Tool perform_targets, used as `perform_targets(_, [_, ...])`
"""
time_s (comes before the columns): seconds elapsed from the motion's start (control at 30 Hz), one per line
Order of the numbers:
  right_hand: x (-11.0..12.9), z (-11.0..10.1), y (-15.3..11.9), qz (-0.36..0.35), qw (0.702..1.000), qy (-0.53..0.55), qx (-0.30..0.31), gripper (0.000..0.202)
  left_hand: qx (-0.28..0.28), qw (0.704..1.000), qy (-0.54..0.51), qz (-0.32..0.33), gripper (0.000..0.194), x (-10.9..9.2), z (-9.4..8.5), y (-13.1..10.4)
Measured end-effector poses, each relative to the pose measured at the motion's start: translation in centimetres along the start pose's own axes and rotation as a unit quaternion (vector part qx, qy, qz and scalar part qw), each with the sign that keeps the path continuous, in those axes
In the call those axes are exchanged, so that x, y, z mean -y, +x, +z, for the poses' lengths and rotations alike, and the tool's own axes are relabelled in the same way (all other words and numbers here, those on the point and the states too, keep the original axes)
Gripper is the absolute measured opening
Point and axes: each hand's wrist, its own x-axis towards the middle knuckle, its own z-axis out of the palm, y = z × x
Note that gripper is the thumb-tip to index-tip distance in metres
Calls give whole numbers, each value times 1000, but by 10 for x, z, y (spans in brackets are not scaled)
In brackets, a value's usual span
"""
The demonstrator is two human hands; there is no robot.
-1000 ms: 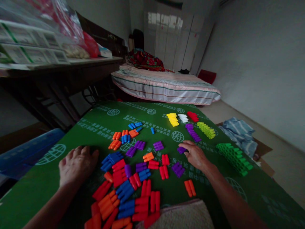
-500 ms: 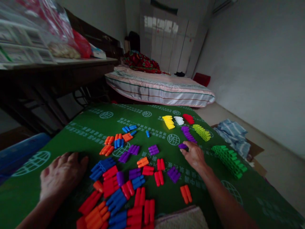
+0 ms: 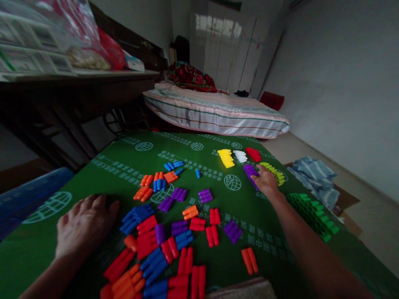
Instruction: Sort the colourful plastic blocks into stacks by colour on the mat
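Note:
My left hand [image 3: 85, 224] lies flat on the green table [image 3: 121, 158], fingers spread, left of a pile of red, blue, orange and purple plastic pieces [image 3: 152, 263]. Over on the right, my right hand [image 3: 264, 178] has its fingers on the purple stacked row [image 3: 250, 172]; whether a piece is pinched there is hard to make out. Beside it stand a yellow-green row [image 3: 276, 173] and a larger green stack [image 3: 311, 214]. Yellow [image 3: 226, 158], white [image 3: 240, 156] and red [image 3: 253, 154] groups sit behind. Loose purple pieces [image 3: 205, 196] lie mid-table.
A folded cloth [image 3: 246, 289] lies at the near edge. A blue plastic object [image 3: 34, 195] stands at the left, below a desk [image 3: 109, 77] with bags. A bed [image 3: 215, 112] is beyond the table. Striped fabric [image 3: 314, 178] rests on cardboard at the right.
My right hand has moved away from me and right, bringing the purple piece it held to the purple row. My left hand stays put. The view has shifted slightly.

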Motion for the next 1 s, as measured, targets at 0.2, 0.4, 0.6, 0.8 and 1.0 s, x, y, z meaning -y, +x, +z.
perform_targets(0.2, [-2, 3, 4, 2, 1000, -7, 8, 59, 2, 1000, 3, -3, 74, 1, 2, 1])
perform_targets(0.4, [-3, 4, 5, 4, 1000, -7, 13, 58, -8, 1000, 2, 4, 73, 5, 7, 2])
perform_targets(0.6, [-2, 4, 6, 1, 1000, -6, 11, 59, -4, 1000, 0, 2, 75, 4, 6, 1])
perform_targets(0.8, [-3, 5, 6, -4, 1000, -8, 11, 58, -1, 1000, 0, 1, 74, 3, 6, 0])
perform_targets(1.0, [-4, 7, 7, 0, 1000, -9, 0, 59, -6, 1000, 8, 4, 73, 5, 9, 2])
